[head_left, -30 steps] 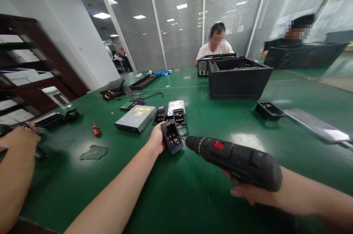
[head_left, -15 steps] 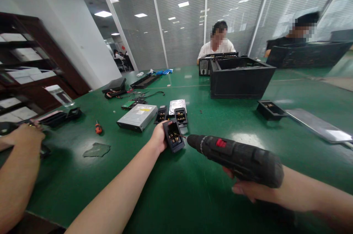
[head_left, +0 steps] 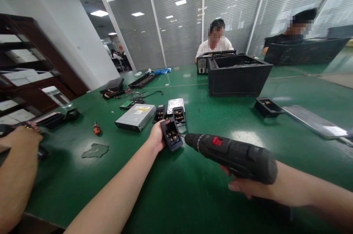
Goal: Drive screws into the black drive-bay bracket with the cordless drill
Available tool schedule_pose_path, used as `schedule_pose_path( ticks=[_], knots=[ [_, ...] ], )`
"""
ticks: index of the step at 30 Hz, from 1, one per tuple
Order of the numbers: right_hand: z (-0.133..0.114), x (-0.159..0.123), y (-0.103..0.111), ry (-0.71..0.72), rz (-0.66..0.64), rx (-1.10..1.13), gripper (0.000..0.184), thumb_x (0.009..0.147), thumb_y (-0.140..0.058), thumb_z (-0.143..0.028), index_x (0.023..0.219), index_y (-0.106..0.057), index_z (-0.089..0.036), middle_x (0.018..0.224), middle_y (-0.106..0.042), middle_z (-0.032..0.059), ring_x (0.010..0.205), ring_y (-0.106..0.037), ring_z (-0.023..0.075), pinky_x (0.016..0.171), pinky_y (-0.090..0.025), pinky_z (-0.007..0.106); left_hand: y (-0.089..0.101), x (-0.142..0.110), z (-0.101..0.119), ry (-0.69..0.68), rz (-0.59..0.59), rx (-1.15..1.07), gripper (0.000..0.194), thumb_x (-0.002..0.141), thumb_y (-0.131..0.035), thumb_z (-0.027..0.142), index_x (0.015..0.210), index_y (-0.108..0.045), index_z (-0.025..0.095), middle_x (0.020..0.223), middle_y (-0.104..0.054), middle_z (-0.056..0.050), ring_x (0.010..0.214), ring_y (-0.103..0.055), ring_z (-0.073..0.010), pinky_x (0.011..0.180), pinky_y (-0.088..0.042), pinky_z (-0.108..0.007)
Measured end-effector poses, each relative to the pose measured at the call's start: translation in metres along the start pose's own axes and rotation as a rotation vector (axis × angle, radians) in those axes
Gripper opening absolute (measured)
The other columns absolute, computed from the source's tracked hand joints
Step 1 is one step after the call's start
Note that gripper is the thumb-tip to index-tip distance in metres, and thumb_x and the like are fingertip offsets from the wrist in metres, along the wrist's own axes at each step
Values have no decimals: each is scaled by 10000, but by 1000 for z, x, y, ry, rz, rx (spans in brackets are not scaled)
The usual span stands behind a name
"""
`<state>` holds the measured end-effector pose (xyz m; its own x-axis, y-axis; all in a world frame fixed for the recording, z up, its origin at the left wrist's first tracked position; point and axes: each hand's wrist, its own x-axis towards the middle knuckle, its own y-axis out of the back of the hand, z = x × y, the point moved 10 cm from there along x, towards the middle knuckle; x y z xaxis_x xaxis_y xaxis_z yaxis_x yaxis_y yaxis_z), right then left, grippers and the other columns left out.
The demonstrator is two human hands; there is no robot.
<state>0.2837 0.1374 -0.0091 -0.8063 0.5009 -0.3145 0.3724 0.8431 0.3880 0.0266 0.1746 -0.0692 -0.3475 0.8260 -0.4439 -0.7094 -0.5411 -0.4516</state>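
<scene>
My left hand [head_left: 157,137] grips a small black plastic box [head_left: 175,145] by its left side, tilted so its open face shows brass-coloured terminals inside. My right hand [head_left: 242,186] is wrapped round a black cordless drill [head_left: 231,155] with a red switch on top. The drill's thin bit reaches the right side of the box; whether its tip touches a screw is too small to tell. Just beyond lie two similar black boxes, one [head_left: 159,114] on the left and another [head_left: 179,115] on the right. A hard drive [head_left: 175,105] lies behind them.
A silver optical drive [head_left: 135,116], an orange screwdriver [head_left: 96,128] and a dark flat shard [head_left: 95,150] lie to the left. At far left are a co-worker's hands [head_left: 26,136]. A black computer case [head_left: 238,78] stands ahead, and another black box [head_left: 267,108] sits right.
The whole view has shifted slightly. My hands, the box and the drill keep nearly the same pose, with the bit still at the box.
</scene>
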Motion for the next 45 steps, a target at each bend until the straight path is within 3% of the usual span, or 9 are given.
schedule_pose_path(
  ticks=[6,11,22,30,36,45],
  knots=[
    [1,-1,0,-21,1,-18,313,802,-636,-360,1052,-572,-182,863,-662,55,588,-592,150,574,-546,290,5,8,-3,2,-9,6,182,685,-538,302,704,-625,144,599,-646,-91,522,-615,-240,521,-509,-395],
    [1,-1,-2,-12,-13,-4,235,792,-639,-315,978,-579,-185,716,-629,-1,583,-593,150,569,-530,279,7,8,-3,-2,-3,-1,183,685,-542,317,677,-617,150,573,-634,-77,513,-610,-234,530,-510,-396],
    [-2,1,-5,43,-48,-16,209,794,-631,-335,932,-543,-206,679,-572,-25,581,-577,148,547,-499,268,0,5,0,-21,-36,19,187,676,-546,289,743,-640,141,625,-664,-92,539,-633,-248,517,-518,-398],
    [-4,2,-4,45,-51,-32,233,805,-624,-350,975,-556,-205,656,-579,-30,573,-577,153,549,-500,277,-1,4,1,-10,-27,15,192,689,-536,283,770,-640,142,644,-669,-103,546,-639,-260,499,-520,-402],
    [-8,-2,0,-16,-17,-23,298,797,-636,-319,1068,-582,-205,775,-630,12,571,-591,150,569,-542,297,1,1,2,-19,9,5,165,697,-532,272,731,-628,143,616,-656,-95,532,-630,-247,509,-518,-395],
    [-5,-1,2,-22,8,-45,316,782,-650,-312,1077,-597,-211,705,-636,-2,565,-597,155,554,-546,278,1,4,1,-16,-9,16,171,699,-528,283,726,-629,148,605,-652,-83,523,-628,-241,509,-516,-389]
  ],
)
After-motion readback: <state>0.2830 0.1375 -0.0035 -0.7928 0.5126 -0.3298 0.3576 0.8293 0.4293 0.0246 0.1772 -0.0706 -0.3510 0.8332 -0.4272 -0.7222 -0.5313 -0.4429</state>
